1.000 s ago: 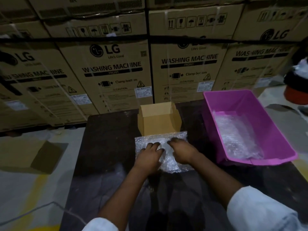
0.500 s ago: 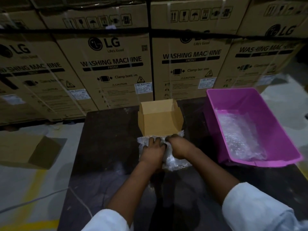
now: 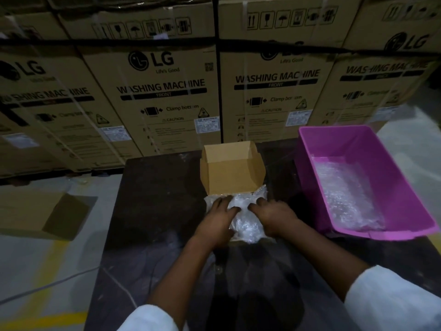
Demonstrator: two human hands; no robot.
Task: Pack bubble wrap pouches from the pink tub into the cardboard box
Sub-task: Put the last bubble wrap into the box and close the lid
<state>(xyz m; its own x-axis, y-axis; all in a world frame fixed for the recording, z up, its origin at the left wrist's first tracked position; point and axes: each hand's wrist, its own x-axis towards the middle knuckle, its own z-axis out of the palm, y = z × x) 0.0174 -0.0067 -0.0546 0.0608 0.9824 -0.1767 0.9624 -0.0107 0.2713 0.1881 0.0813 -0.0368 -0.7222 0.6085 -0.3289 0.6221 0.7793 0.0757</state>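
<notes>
Nearest to us, two white sleeves frame the bottom edge, and our bare forearms reach forward over a dark table (image 3: 152, 211). At the centre, both hands rest on a bubble wrap pouch (image 3: 243, 220) lying flat on the table. Our left hand (image 3: 214, 223) lies on the pouch's left part with its fingers stretched forward and pressing down, so that grip is flat and unclosed. Our right hand (image 3: 274, 218) lies on the right part, fingers pointing forward and inward; they also look extended, not curled round the plastic.

The pouch's long axis runs away from us, toward the cardboard box (image 3: 232, 173). The box sits directly beyond the fingertips, its near wall touching the pouch's far edge, its top open and its far flap upright. We judge the coming move to be a lift or forward slide over that near wall, with both hands about equally close.

To the right, apart from the box, stands the pink tub (image 3: 393, 163). More bubble wrap pouches (image 3: 343, 194) lie along its floor, so packing is not finished.

On the floor to the left rests another brown carton (image 3: 35, 213). Farthest away, a wall of stacked washing machine cartons (image 3: 162, 91) fills the background.
</notes>
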